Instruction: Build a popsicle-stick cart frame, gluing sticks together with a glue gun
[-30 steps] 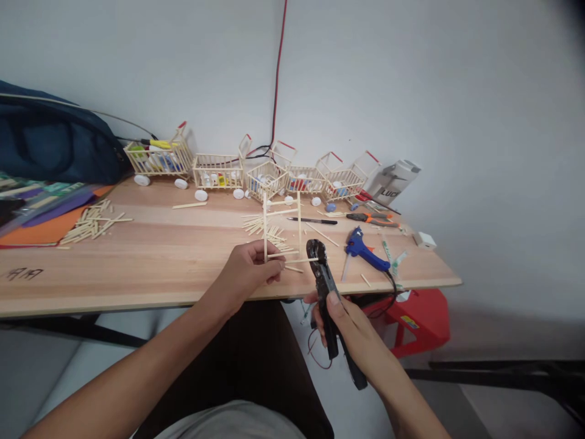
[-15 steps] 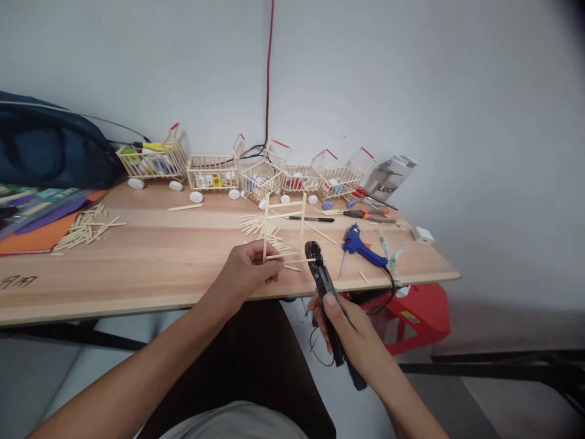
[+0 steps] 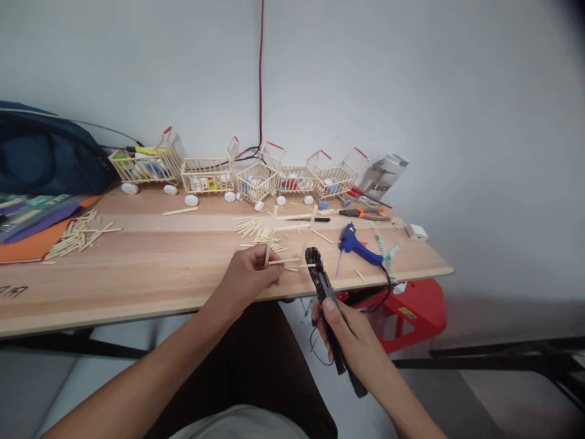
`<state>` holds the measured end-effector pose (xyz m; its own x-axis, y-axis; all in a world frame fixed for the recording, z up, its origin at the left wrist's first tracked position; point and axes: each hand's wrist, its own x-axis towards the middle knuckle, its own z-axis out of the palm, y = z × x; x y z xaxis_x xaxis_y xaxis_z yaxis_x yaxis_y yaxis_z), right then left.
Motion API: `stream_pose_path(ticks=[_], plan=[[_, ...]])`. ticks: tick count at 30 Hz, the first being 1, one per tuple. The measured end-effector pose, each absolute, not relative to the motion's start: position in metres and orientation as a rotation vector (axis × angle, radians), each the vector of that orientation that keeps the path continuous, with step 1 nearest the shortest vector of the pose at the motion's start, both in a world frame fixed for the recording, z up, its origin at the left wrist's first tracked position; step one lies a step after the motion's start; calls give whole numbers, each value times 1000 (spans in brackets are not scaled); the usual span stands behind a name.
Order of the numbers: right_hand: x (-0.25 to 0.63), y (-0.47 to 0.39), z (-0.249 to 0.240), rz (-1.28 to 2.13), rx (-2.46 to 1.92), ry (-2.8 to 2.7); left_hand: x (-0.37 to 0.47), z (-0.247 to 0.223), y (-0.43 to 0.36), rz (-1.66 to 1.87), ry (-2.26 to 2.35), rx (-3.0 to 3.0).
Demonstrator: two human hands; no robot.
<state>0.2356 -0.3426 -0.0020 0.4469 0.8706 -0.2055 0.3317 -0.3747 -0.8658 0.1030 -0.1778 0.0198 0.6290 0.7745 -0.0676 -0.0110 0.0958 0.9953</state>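
Here, the left hand (image 3: 251, 273) pinches a wooden stick frame (image 3: 283, 261) by its near left corner, the frame extending toward one o'clock; it looks light, stiff and fragile, best gripped at a joint. At four o'clock, the right hand (image 3: 343, 323) wraps around black pliers (image 3: 323, 282).

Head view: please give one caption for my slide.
Left grip on a stick frame, right grip on black pliers; small carts stand behind.
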Motion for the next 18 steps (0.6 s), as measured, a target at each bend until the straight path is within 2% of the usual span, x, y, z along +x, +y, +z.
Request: stream_pose_path(ticks=[8, 18], plan=[[239, -356, -15, 873, -1969, -925, 114, 1, -189, 600, 695, 1487], [240, -369, -18, 811, -2003, -955, 122, 9, -200, 594, 687, 1611]])
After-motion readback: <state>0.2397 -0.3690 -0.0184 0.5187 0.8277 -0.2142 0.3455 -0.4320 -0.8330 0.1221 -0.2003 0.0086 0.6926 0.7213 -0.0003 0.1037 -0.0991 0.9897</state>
